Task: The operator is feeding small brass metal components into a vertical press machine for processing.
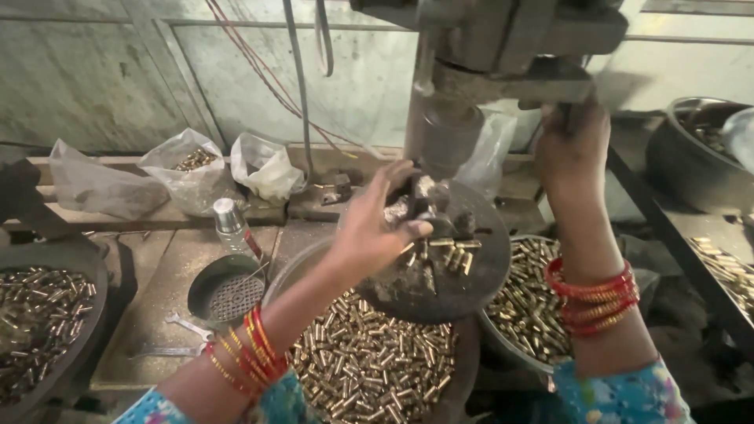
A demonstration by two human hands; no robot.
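Three crumpled clear plastic bags (192, 177) on back ledge; small capped bottle (233, 228), red label, below.

Left wrist (250, 360): red, gold bangles; right wrist (595, 294): red bangles; sleeves (628, 396) turquoise, floral print; hands bare.

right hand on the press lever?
Yes, the right hand is raised and gripping the dark lever of the press, while the left hand works at the round table.
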